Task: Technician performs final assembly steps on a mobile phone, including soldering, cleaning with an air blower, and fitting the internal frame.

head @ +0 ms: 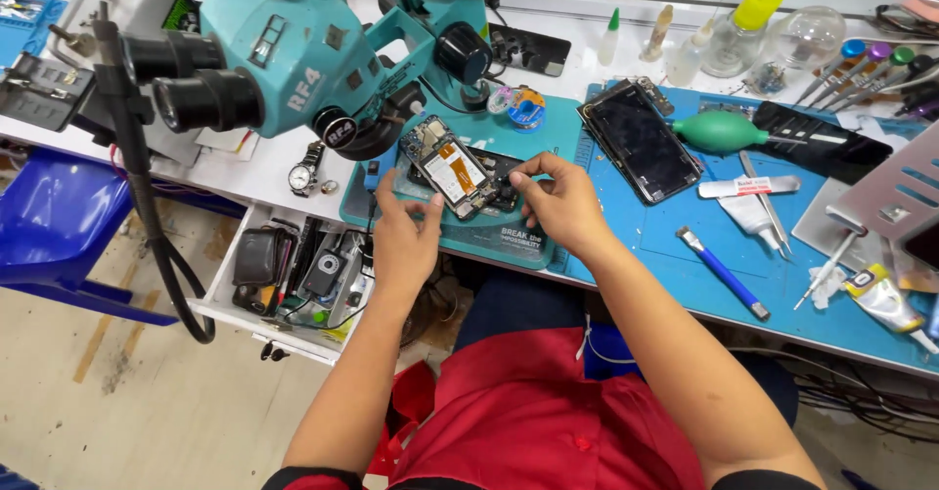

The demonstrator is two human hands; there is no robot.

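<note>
An opened phone point(452, 168) with its back cover off, showing a circuit board and an orange part, lies tilted on a teal work mat point(509, 245) under a teal microscope point(323, 55). My left hand point(404, 236) holds the phone's lower left edge with thumb and fingers. My right hand point(558, 200) rests at the phone's right side, its fingertips pinched on the phone's lower right edge. Whether a small tool sits in those fingers I cannot tell.
A second dark phone point(641, 138) lies on the blue mat point(685, 255) with a green air blower point(722, 131), tweezers point(766, 197), a blue-handled brush point(722, 273), glue tubes and screwdrivers point(851, 67). An open drawer point(293, 275) of parts hangs at left beside a wristwatch point(306, 172).
</note>
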